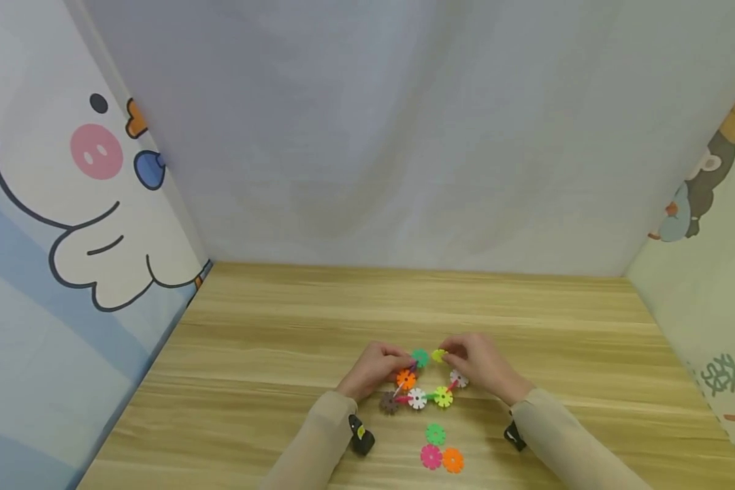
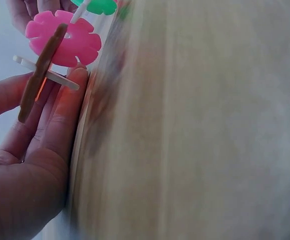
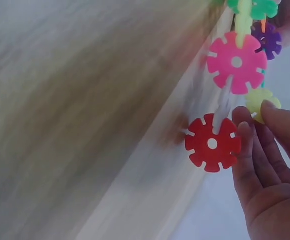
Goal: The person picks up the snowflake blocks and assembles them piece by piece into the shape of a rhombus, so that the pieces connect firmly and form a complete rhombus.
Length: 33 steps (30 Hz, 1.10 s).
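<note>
A chain of notched plastic snowflake discs curves between both hands, flat discs alternating with ones slotted in edge-on. Its lower run holds a brown disc, a white disc and a yellow disc. On the left side, my left hand grips the chain by the orange disc, fingertips at the green disc. My right hand pinches another yellow disc between thumb and finger, close to that green one. The red disc hangs beside the right fingers, linked toward a pink disc.
Three loose discs lie nearer the front: green, pink and orange. They rest on a wood-grain table. A pale curtain stands behind it, with cartoon-printed panels on both sides.
</note>
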Each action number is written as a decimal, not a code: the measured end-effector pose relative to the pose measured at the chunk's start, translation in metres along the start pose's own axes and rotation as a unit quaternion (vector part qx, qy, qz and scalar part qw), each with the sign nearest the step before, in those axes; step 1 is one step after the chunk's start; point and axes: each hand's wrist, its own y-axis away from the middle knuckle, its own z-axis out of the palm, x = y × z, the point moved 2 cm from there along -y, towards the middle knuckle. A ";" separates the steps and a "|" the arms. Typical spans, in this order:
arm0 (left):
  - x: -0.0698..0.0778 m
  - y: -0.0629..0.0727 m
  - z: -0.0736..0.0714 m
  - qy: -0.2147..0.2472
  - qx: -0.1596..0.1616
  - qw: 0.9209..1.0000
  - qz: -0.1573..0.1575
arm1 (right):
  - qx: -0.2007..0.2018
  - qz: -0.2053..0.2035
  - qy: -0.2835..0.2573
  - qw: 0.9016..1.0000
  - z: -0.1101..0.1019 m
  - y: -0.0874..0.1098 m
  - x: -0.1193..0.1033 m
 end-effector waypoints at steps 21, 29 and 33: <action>-0.002 -0.002 0.003 -0.007 -0.007 1.000 -0.002 | 0.000 -0.005 0.023 1.000 0.007 -0.004 -0.004; -0.004 -0.003 0.001 -0.016 -0.007 1.000 0.001 | -0.001 -0.009 0.019 1.000 0.009 -0.006 -0.007; -0.004 -0.004 0.000 -0.014 -0.008 1.000 0.004 | -0.002 -0.016 0.019 1.000 0.010 -0.008 -0.006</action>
